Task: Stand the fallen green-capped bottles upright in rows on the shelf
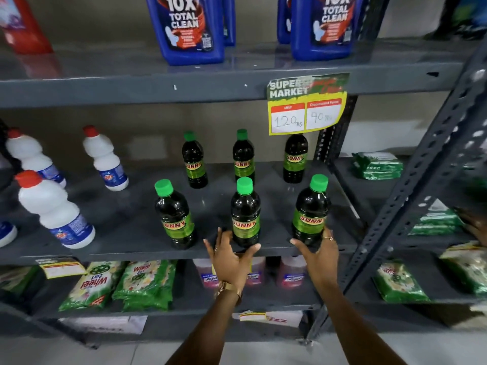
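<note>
A: Item one, green-capped bottles on the grey shelf (pixel 126 219)?

B: Six, all upright, dark liquid, "SUNNY" labels. Back row of three: back-left bottle (pixel 194 160), back-middle bottle (pixel 243 156), back-right bottle (pixel 295 159), its cap hidden behind the yellow price tag (pixel 307 106). Front row of three near the shelf edge: front-left bottle (pixel 175 214), front-middle bottle (pixel 245 212), front-right bottle (pixel 311 210).

A: Hands?

B: Left hand (pixel 230 256), fingers spread, a wide grip around the base of the front-middle bottle; thumb at its lower right, fingers at its lower left. Whether it touches, I cannot tell. Gold bracelet (pixel 228 289) on that wrist. Right hand (pixel 319 251) cups the base of the front-right bottle, fingers behind it, thumb in front; holding it at the bottom.

A: Neighbouring stock?

B: White bottles with red caps (pixel 105 159) to the left on the same shelf. Blue "10X TOTAL CLEAN" jugs (pixel 188 27) on the shelf above. Green "Wheel" packets (pixel 92 285) below.
</note>
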